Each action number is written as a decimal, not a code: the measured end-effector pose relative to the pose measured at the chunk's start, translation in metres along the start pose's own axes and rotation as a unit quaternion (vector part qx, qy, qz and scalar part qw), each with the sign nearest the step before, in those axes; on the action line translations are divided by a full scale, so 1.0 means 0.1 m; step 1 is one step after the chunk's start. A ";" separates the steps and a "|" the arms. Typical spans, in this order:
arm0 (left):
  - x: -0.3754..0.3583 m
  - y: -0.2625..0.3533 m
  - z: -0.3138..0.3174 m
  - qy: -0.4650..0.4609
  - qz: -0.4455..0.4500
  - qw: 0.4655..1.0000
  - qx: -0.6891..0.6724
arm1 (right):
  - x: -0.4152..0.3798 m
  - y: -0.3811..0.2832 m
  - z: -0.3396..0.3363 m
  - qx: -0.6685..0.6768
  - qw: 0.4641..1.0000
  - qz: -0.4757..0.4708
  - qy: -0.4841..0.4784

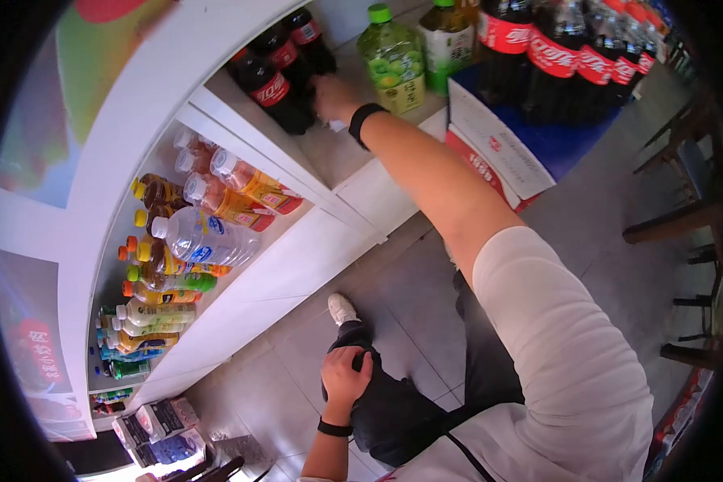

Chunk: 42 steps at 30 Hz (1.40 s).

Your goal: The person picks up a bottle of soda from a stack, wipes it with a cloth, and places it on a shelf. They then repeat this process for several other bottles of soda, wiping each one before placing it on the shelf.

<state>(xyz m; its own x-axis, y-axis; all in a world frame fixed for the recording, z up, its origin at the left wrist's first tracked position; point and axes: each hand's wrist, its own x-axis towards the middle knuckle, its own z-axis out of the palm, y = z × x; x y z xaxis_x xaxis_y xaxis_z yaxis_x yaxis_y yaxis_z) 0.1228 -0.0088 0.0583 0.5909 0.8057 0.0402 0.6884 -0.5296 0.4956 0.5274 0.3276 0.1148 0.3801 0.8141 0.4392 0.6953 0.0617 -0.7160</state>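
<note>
My right hand (335,100) reaches into the upper shelf compartment, beside dark cola bottles with red labels (270,90). Something small and white (337,125) shows under its fingers, too small to name; the fingers look curled round it. To the right of that hand a large green-capped bottle of green drink (391,60) stands upright, with another green-capped bottle (444,48) beside it. My left hand (346,374) rests on my bent knee, holding nothing, its thumb apart from the fingers. Both wrists wear black bands.
A lower shelf holds rows of bottles, including a large clear one (209,237). Cola bottles (554,52) stand on a blue and white box (498,145) at the right. Wooden chairs (683,221) are beyond it. Boxes (157,430) lie at lower left.
</note>
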 end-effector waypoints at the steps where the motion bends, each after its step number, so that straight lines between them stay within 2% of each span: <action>1: -0.01 -0.01 0.02 0.004 0.001 1.000 -0.005 | -0.07 -0.05 -0.07 0.000 0.999 0.033 0.012; 2: -0.03 -0.01 0.03 0.002 -0.004 1.000 -0.003 | -0.13 -0.06 -0.07 0.007 0.997 0.018 0.070; 5: -0.08 -0.02 0.03 0.000 -0.015 1.000 0.007 | -0.45 -0.14 -0.29 0.056 0.993 0.042 0.095; 8: -0.15 -0.03 0.00 0.018 -0.010 1.000 0.016 | -0.99 -0.48 -0.88 0.166 0.980 0.104 -0.022; 10: -0.21 -0.06 0.01 0.027 -0.015 0.999 0.028 | -1.38 -0.76 -1.39 0.214 0.974 0.060 -0.036; 12: -0.24 -0.07 0.02 0.036 -0.019 0.998 0.038 | -1.61 -0.99 -1.99 0.185 0.981 -0.048 0.023; 14: -0.28 -0.08 0.02 0.043 -0.026 0.998 0.049 | -1.71 -1.26 -2.65 0.014 0.967 -0.179 0.181; 16: -0.28 -0.08 0.02 0.044 -0.021 0.998 0.044 | -1.69 -1.36 -3.18 -0.078 0.927 -0.230 0.287; 19: -0.27 -0.03 0.00 0.033 -0.025 0.998 0.045 | -1.51 -1.23 -3.69 -0.179 0.900 -0.196 0.346; 24: -0.26 -0.04 0.01 0.040 -0.014 0.998 0.046 | -1.33 -1.08 -3.83 -0.291 0.883 -0.138 0.341; 30: -0.33 -0.10 0.02 0.048 -0.024 0.998 0.041 | -1.22 -1.30 -3.58 -0.321 0.879 -0.194 0.293; 33: -0.32 -0.11 0.00 0.042 -0.026 0.998 0.039 | -1.15 -1.36 -3.43 -0.326 0.924 -0.038 0.197; 37: -0.31 -0.12 0.02 0.060 -0.022 0.998 0.030 | -1.07 -1.18 -3.31 -0.259 0.922 -0.076 0.277; 38: -0.32 -0.13 0.02 0.062 -0.021 0.998 0.024 | -1.06 -1.17 -3.30 -0.243 0.929 -0.072 0.269; 41: -0.33 -0.15 0.01 0.054 -0.022 0.998 0.031 | -1.03 -1.14 -3.27 -0.217 0.953 0.041 0.208; 42: -0.33 -0.14 0.00 0.053 -0.022 0.998 0.033 | -1.04 -1.13 -3.26 -0.221 0.952 0.044 0.206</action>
<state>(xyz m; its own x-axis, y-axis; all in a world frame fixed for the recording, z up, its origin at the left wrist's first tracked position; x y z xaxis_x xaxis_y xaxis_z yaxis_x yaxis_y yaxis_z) 0.0940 -0.0281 0.0498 0.5136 0.8506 0.1127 0.7416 -0.5061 0.4404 0.6084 0.0474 0.3270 0.5924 0.5032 0.6292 0.8040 -0.3193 -0.5016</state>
